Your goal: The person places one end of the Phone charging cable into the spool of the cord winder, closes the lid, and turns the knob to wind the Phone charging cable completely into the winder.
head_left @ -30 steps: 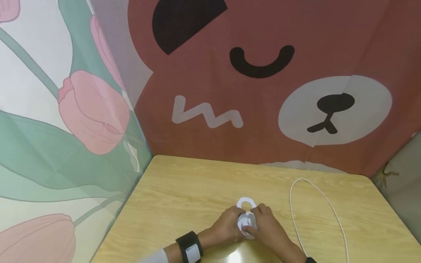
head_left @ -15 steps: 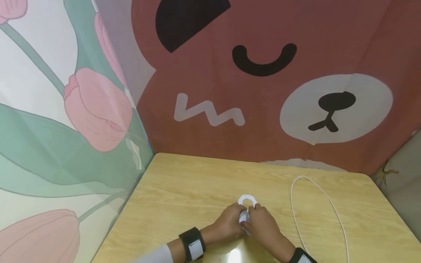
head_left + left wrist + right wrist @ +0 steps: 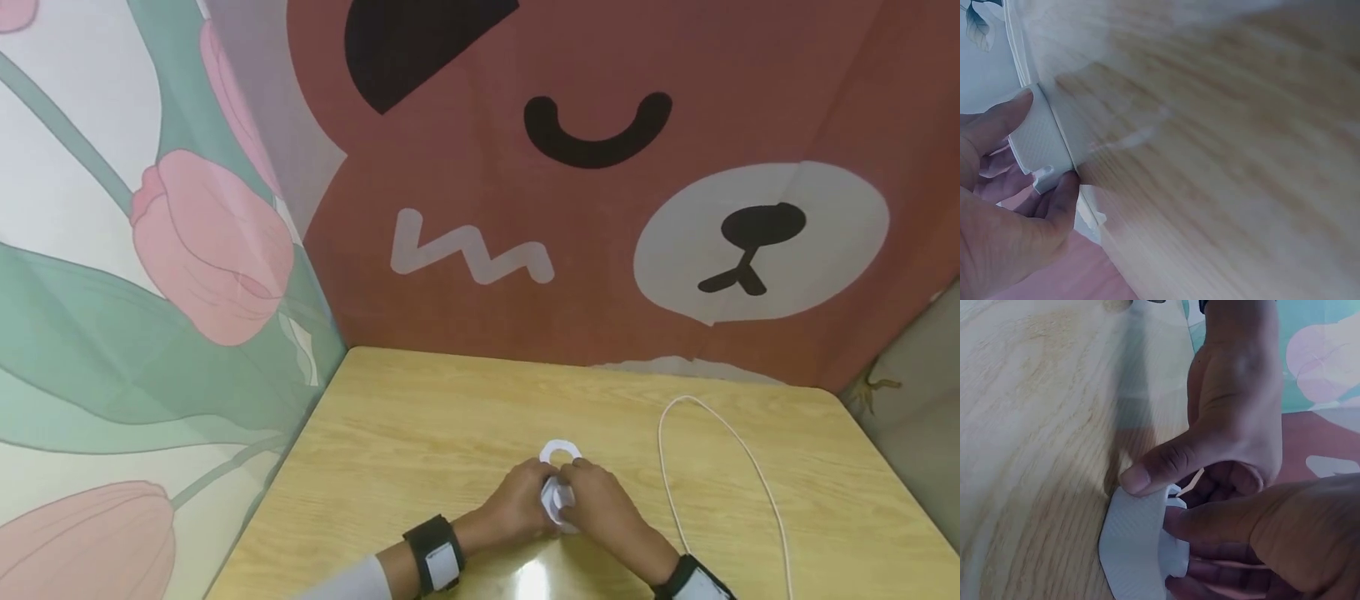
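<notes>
Both hands hold a white plastic piece with a faceted, finely textured band (image 3: 1130, 540) and a smaller white part (image 3: 1174, 553) inside it. Its exact kind cannot be told. In the head view, a white ring (image 3: 559, 445) sticks out beyond the fingers on the far side. My left hand (image 3: 517, 502) grips the piece from the left, its thumb on the textured band (image 3: 1040, 134) in the left wrist view. From the other side, my right hand (image 3: 606, 510) pinches the inner part between thumb and fingers. The fingers hide much of the piece.
A white cable (image 3: 750, 454) lies in a long loop on the wooden table (image 3: 420, 417), right of the hands. Behind the table hangs a bear-print cloth (image 3: 465, 325), and a tulip-print cloth (image 3: 225, 375) hangs on the left. Both wrists wear black straps (image 3: 433, 554).
My right hand has shifted slightly left and away from me, and its wrist strap now shows more. Both hands keep hold of the white piece, whose face shows at a changed angle.
</notes>
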`<state>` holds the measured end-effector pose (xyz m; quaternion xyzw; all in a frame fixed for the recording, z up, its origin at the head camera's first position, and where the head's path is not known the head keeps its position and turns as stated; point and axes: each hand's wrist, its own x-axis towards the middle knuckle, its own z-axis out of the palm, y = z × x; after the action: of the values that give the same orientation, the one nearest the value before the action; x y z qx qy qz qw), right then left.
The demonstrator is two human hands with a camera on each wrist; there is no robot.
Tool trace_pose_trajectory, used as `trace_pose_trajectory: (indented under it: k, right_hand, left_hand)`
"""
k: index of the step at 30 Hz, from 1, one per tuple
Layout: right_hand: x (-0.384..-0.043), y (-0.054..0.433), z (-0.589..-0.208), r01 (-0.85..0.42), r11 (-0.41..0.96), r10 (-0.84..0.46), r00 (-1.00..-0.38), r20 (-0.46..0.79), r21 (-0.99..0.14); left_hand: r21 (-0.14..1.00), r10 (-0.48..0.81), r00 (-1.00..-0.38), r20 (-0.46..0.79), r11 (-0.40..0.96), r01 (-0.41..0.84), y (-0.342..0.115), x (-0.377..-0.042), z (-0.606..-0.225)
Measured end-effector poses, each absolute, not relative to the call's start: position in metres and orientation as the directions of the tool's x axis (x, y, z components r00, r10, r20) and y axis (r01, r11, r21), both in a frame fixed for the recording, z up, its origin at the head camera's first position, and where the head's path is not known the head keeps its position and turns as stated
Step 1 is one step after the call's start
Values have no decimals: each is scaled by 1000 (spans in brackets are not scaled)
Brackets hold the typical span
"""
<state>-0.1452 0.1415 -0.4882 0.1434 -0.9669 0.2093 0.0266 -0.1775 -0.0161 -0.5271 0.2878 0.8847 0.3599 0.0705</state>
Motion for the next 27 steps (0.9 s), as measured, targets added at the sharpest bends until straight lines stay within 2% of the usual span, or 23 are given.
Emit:
trace_pose_trajectory:
  k: [6,15,27]
  right_hand:
    - [-150,149,-483,-365,784,-371,-924,92,-502]
    - [-161,162,-480,-498,664,-533,-839,115,-558]
    - [-160,167,-479,-515,667,-555,-826,101,-538]
  left_hand:
    - [722,572,-815,89,527,448,-19,-179,-530]
    - [776,559,-828,41,504,379,-20,-180,-527]
    - [740,555,-831,37,543,396,-18,-181,-525]
